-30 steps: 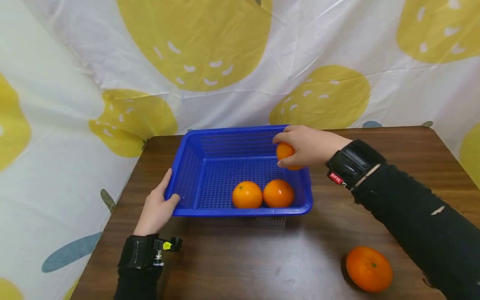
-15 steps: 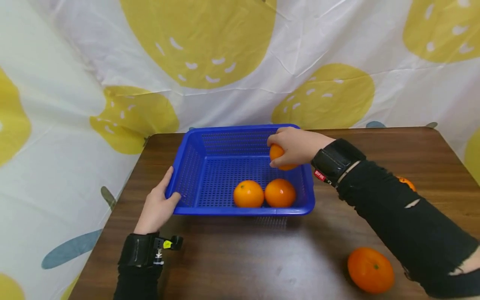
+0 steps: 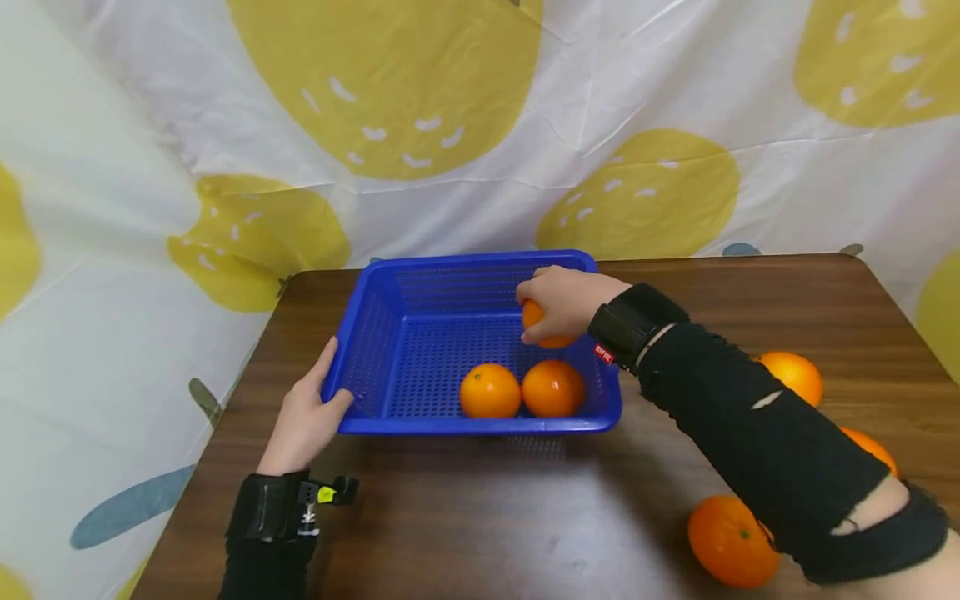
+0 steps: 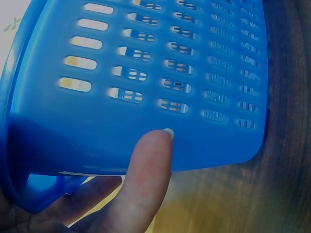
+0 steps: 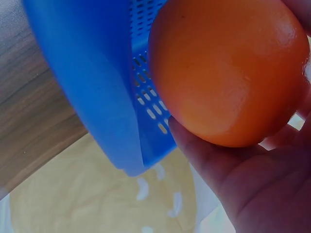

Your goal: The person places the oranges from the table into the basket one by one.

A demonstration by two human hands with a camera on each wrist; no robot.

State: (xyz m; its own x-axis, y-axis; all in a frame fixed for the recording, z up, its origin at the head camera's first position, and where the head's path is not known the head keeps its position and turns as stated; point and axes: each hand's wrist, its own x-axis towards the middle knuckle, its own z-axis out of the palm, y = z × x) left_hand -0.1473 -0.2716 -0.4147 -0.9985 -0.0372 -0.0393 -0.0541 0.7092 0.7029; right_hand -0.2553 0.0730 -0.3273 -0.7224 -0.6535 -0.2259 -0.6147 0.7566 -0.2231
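A blue plastic basket [image 3: 435, 426] with perforated walls stands on the table, two oranges [image 3: 490, 392] side by side in its front right part. My left hand [image 3: 303, 421] grips the basket's front left corner. In the left wrist view its thumb [image 4: 148, 179] lies against the slotted wall. Over the basket's right part, my right hand [image 3: 566, 302] holds another orange [image 5: 228, 73], with fingers and thumb around it. The hand covers much of this orange in the head view; whether it touches the basket floor cannot be told.
On the brown wooden table [image 3: 465, 517] several more oranges lie to the right: a front one [image 3: 731, 540], a far one [image 3: 791, 375], and one partly behind the right sleeve [image 3: 870, 446]. A white curtain with yellow fruit print [image 3: 420, 208] hangs behind the table.
My right hand has moved left and slightly down with its orange, further over the basket. Oranges behind the right arm have come into view. The left hand keeps its hold.
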